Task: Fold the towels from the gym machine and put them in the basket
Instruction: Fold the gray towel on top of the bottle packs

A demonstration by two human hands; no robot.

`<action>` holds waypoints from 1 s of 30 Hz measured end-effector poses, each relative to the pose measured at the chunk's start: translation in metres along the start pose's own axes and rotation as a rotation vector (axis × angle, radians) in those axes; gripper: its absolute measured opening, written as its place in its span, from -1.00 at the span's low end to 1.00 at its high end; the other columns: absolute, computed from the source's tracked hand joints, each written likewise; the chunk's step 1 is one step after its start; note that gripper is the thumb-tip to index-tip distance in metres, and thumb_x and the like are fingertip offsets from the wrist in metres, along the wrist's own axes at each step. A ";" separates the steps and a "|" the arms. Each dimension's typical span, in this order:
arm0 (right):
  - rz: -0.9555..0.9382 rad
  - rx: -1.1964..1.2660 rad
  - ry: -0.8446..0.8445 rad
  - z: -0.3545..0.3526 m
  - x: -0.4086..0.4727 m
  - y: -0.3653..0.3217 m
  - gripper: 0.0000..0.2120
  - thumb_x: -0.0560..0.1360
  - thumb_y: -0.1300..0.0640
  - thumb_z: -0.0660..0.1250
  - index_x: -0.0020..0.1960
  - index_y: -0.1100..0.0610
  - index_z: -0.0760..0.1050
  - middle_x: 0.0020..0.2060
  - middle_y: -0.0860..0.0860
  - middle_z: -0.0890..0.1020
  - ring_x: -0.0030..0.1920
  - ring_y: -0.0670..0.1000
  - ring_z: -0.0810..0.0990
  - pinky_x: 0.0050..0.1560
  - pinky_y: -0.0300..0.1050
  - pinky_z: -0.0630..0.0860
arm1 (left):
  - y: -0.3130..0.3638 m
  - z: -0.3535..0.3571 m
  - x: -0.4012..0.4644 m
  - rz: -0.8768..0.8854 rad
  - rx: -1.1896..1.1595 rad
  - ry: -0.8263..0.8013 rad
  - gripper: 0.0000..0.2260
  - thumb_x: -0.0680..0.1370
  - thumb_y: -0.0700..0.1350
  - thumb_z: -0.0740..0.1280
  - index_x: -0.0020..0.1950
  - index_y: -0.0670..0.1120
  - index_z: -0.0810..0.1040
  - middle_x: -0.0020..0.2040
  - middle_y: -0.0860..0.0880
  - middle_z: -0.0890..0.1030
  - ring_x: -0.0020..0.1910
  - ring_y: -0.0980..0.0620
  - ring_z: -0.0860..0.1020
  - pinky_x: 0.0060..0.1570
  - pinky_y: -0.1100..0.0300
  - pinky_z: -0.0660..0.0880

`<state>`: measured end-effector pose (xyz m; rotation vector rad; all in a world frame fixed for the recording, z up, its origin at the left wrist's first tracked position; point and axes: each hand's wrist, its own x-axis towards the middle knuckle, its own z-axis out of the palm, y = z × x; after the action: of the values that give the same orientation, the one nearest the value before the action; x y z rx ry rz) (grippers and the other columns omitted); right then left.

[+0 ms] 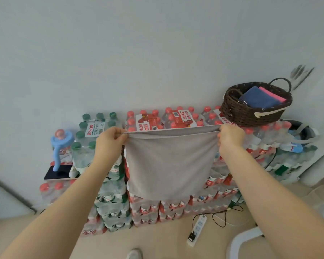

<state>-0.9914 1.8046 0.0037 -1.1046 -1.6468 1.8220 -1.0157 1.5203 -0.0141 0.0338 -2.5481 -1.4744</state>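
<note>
Both forearms reach forward from the bottom of the head view. At their ends, the left hand [108,140] and the right hand [230,137] each pinch an upper corner of a grey towel [169,165], fingers curled on the cloth. It hangs stretched flat between them in front of stacked packs of bottled water [148,210], its top edge showing two layers, so I judge it already folded once. Up to the right, a dark woven basket [251,114] sits on top of the packs, well apart from the towel, and holds a folded blue towel [258,100] with a folded pink towel [273,94] beside it. So two look finished; this one still needs further folding and placing. No gym machine is in view, so how many remain cannot be told
</note>
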 end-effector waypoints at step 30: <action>-0.076 -0.169 -0.189 0.214 0.225 0.014 -0.81 0.59 0.17 0.16 -0.12 0.25 0.44 -0.39 0.07 0.63 -0.44 -0.10 0.62 -0.44 -0.34 0.51 | -0.062 0.122 0.282 -0.133 0.154 -0.073 -0.89 0.56 -0.12 0.24 -0.11 -0.14 0.43 -0.31 0.04 0.44 -0.21 -0.05 0.43 -0.28 0.15 0.28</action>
<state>-1.2888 1.8449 -0.0757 -0.9463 -1.9549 1.8135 -1.3189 1.5600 -0.0818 0.1790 -2.7620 -1.3419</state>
